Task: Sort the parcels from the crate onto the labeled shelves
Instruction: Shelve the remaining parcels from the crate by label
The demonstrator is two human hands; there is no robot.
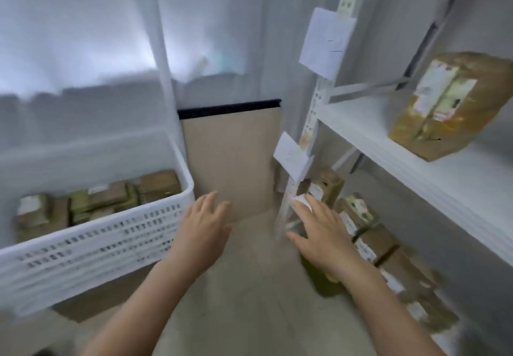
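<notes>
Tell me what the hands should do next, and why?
Probably the left hand should reach into the white crate and take one of the crate parcels. Both hands look empty, with straight fingers. The left one is right beside the crate's corner, while the right hand is over by the shelved parcels low down, though blur hides whether it touches any.

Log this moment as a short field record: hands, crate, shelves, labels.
crate: white plastic, brown parcels inside
left hand: open, empty, beside the crate
right hand: open, at the lower parcels; touch unclear from blur
upper shelf: one taped parcel
lower parcels: a row of several
labels: two paper slips on the shelf post
</notes>
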